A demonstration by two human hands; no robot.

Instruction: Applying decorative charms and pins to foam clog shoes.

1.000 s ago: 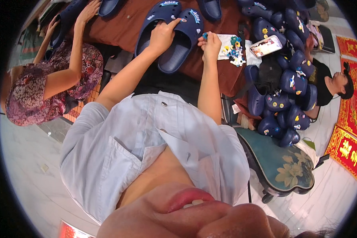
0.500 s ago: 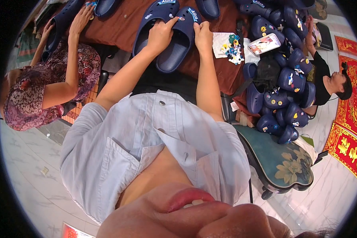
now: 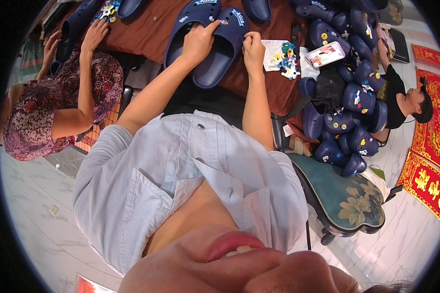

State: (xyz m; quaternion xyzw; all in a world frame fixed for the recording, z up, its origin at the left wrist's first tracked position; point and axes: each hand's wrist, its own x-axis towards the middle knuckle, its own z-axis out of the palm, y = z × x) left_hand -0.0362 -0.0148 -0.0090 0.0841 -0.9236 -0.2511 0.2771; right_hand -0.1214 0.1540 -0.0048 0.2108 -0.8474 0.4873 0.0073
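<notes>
Closest in, a pale shirt (image 3: pixel 181 195) fills the view, both forearms running up from it to a brown-covered table (image 3: pixel 151 29). The left hand (image 3: pixel 198 41) lies on a pair of navy clogs (image 3: pixel 205 44) at the table's near edge, palm down over the seam between the two shoes, fingers bent and held close together, the forefinger stretched toward a small charm on the right shoe's toe. The right hand (image 3: pixel 253 47) is curled at that shoe's outer edge, fingertips drawn together as though nipping something small; I cannot tell what, if anything, sits between them. Just beyond it lies a white sheet (image 3: pixel 274 49) scattered with bright little charms (image 3: pixel 287 61), and a phone (image 3: pixel 324 53) next to that. To the right, a heap of clogs (image 3: pixel 347 107) rests on a floral cushion seat (image 3: pixel 347 195) and leans against the table. Further left, a person in a patterned dress (image 3: pixel 39 112) works at another clog (image 3: pixel 73 27). My worry is the charms: they are small and loose near the table edge, and a brush of the right wrist could sweep some to the floor. The heap also looks unsteady, so a knock to the seat might tumble shoes down. A charm pushed in crooked could pop back out.
</notes>
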